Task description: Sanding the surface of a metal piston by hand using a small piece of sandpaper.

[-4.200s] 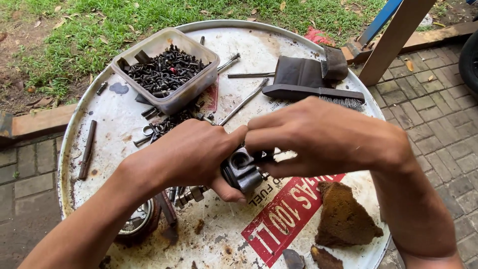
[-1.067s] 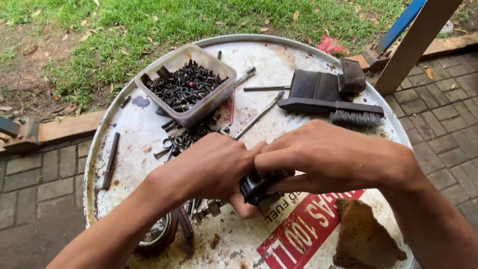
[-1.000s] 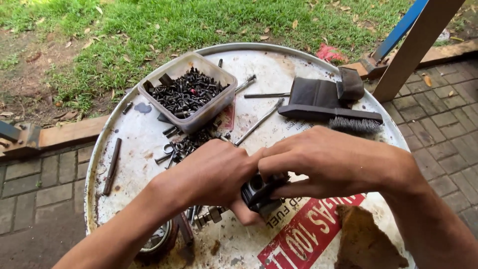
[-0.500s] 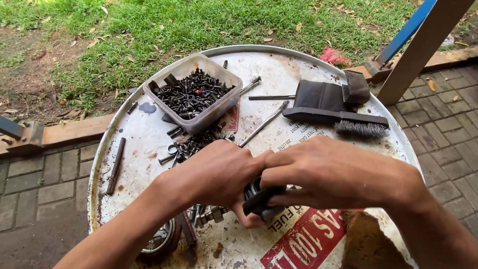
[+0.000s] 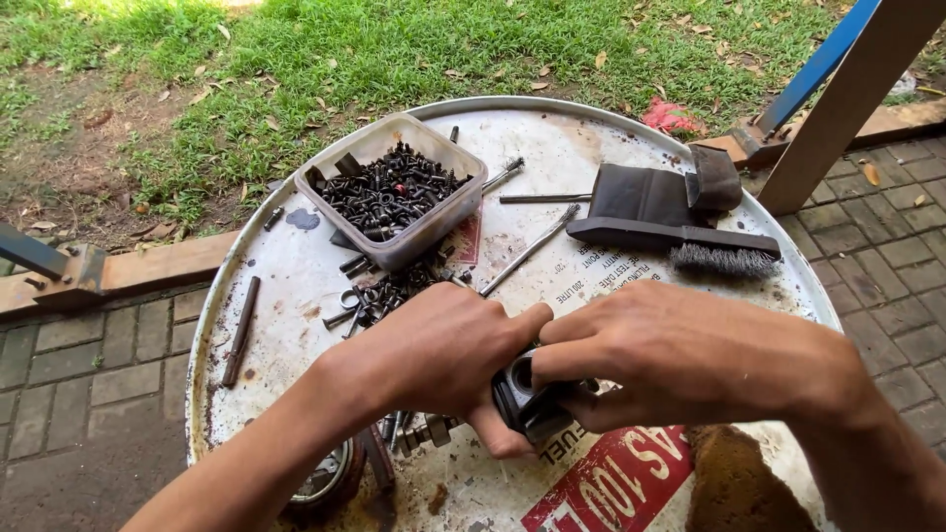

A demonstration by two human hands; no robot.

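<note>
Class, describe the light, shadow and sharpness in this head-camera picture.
Head view: soft daylight, no harsh glare on the drum top; brighter sun on the grass at the upper edge; faint shadow under both hands, left hand, right hand; sharp throughout; the drum rim bows slightly, wide-lens style.

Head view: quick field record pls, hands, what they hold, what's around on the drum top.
surface: white drum lid, rusty and stained, standing over brick paving
left hand: wrapped around the near side of a dark metal part
right hand: fingers closed over the same part from the other side
part: held just above the lid; round opening faces the camera
tub: clear plastic, full of dark bolts, far left
wire brush: far right, bristles down
loose bolts: scattered beside the tub
rods: thin, lying near centre
</note>
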